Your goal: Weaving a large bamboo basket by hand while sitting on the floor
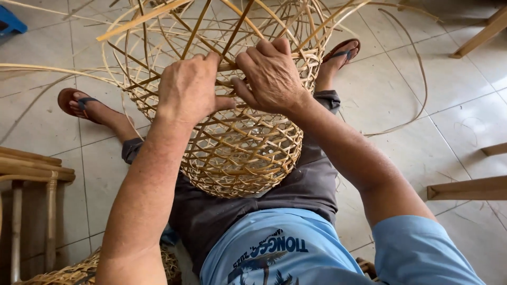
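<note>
The person wears a light blue short-sleeved T-shirt [280, 253] with a dark palm-tree print; below the shirt come dark grey rolled-up trousers [222, 211], then brown flip-flop sandals [74, 101] with blue-grey straps.

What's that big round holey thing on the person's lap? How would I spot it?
Start at the pale tiled floor, then find the person's lap between the two sandalled feet. There lies the woven basket, an open lattice of tan strips, with the left hand and right hand gripping its upper part. Unlike the finished weave at bottom left, loose strips stick out from its top.
</note>
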